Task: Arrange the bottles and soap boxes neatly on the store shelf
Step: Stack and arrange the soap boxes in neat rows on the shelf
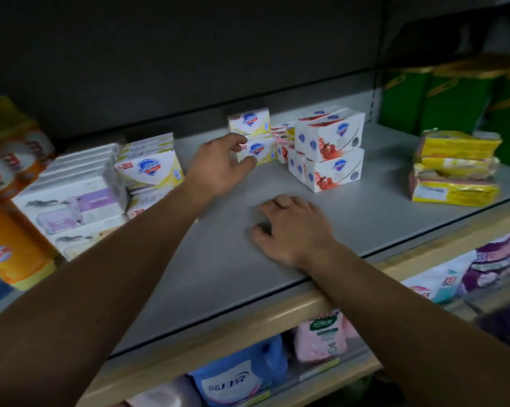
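The lower yellow soap box, left of the red-printed stack, is pinched by the left hand. The upper yellow box could be toppled if pulled sharply. The right hand rests on the shelf, fingers loosely curled.

The orange packs at the far left of the frame are blurred and cut off by the left edge; their print cannot be read. The green packs at the upper right are smeared and run off the right edge. Behind the front red-and-white soap boxes, more boxes are mostly hidden. The left hand covers the left end of a yellow-and-white soap box. At the bottom, a blue bottle is partly hidden by the shelf edge, and the purple packs at lower right are blurred.
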`<state>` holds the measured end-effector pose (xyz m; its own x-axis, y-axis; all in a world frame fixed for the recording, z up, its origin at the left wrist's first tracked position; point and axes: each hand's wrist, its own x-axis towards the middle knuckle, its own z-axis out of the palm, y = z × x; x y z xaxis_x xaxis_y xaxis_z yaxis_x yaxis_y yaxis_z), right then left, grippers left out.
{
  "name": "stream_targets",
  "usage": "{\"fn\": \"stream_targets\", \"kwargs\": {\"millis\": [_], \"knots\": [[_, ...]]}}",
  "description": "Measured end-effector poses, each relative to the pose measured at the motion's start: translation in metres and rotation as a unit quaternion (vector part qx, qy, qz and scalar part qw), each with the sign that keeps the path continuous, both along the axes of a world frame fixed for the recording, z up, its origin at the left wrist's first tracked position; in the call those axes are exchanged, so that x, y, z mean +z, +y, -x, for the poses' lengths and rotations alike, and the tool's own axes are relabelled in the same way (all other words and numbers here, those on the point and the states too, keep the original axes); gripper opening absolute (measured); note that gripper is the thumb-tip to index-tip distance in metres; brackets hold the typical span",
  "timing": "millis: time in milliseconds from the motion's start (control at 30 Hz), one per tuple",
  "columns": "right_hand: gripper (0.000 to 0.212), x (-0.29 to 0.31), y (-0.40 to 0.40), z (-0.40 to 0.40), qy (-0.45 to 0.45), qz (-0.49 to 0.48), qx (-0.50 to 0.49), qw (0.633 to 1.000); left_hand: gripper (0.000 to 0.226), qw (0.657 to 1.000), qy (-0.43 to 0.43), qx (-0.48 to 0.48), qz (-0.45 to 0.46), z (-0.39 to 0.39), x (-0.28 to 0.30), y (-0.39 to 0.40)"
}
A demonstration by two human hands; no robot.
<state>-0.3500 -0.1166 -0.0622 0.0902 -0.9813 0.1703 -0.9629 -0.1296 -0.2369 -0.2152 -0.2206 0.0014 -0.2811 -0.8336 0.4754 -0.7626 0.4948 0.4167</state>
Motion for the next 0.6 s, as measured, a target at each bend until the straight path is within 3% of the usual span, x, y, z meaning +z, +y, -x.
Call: {"fn": "stream_targets", "kwargs": {"millis": [300,600], "knots": [[0.057,-0.003,0.001,-0.003,-0.017,0.027,-0.004,0.999,0.06,0.99,-0.108,0.085,-0.021,0.027,-0.025,-0.1],[0.056,-0.005,-0.002,0.0,-0.03,0.037,-0.001,0.999,0.054,0.989,-0.082,0.123,-0.018,0.037,-0.03,-0.108]]}}
